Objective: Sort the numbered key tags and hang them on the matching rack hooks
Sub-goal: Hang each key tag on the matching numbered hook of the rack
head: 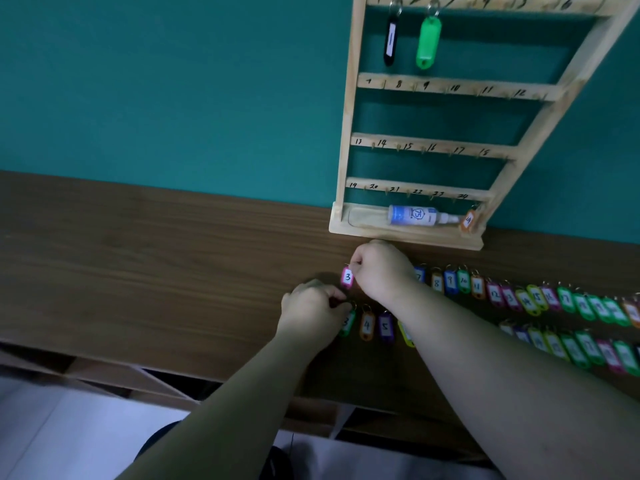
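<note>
key tags [519, 297] mostly lie in 2 rows on the bench [138, 254]; only hooks 1 and 2 of the rack [350, 133] are filled. right grip [381, 271] pinches pink tag 3 [347, 277], left grip [311, 308] pinches green tag 3 [348, 325].

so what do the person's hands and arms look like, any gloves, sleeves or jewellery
Both are bare. The left hand and right hand wear no gloves, and no rings or watch show. The left forearm and right forearm are uncovered, with no sleeve in view.
</note>
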